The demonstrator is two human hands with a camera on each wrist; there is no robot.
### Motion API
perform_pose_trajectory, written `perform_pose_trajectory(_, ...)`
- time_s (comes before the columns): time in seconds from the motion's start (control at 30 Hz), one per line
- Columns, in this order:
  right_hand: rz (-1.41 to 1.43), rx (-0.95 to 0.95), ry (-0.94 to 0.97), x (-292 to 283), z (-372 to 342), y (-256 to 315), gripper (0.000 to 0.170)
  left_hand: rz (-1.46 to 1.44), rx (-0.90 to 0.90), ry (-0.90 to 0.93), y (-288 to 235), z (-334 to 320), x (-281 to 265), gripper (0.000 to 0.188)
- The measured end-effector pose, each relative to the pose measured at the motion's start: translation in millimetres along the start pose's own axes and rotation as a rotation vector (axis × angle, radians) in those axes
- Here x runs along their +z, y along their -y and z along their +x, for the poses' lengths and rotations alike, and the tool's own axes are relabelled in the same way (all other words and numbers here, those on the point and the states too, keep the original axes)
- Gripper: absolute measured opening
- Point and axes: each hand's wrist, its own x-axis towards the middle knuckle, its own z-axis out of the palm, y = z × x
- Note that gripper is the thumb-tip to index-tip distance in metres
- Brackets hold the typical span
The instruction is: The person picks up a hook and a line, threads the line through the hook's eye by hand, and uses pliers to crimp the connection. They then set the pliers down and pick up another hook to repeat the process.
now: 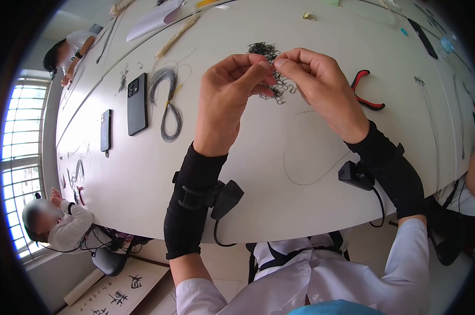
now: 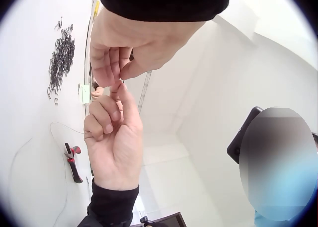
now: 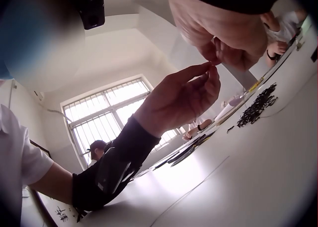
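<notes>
Both hands meet fingertip to fingertip above the table. The left hand pinches a tiny dark hook-like piece between thumb and index finger, mostly hidden by the fingertips. Opposite it, thumb and index finger of the right hand pinch at the same spot, with a thin clear line trailing from that hand and curving over the tabletop. Behind the hands lies a pile of small dark hooks, partly covered by them in the head view. Red-and-black pliers rest right of the right hand.
Left of the hands lie a coil of grey line with a yellow tie, a large phone and a smaller phone. A small gold-coloured item sits at the back. Other people sit around the white table.
</notes>
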Motion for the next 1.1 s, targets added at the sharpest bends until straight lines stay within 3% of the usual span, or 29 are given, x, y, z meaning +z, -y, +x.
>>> perform_pose_trajectory(0.37,-0.193,-0.168,-0.055,-2,5,-9,0.024,0.341,-0.012,0.024,-4,-3,4,0.02)
perform_pose_trajectory(0.47,-0.225,-0.176,-0.057,-6,5,-6,0.024,0.067,-0.032,-0.022,-2,-3,1,0.019)
perform_pose_trajectory(0.67,-0.165,-0.183,-0.03,-3,8,-16,0.025,-0.144,-0.092,-0.01,0,-1,-2,0.017)
perform_pose_trajectory(1.1,-0.228,-0.195,0.009,-4,6,-16,0.023,-0.119,-0.117,0.023,4,-1,-2,0.014)
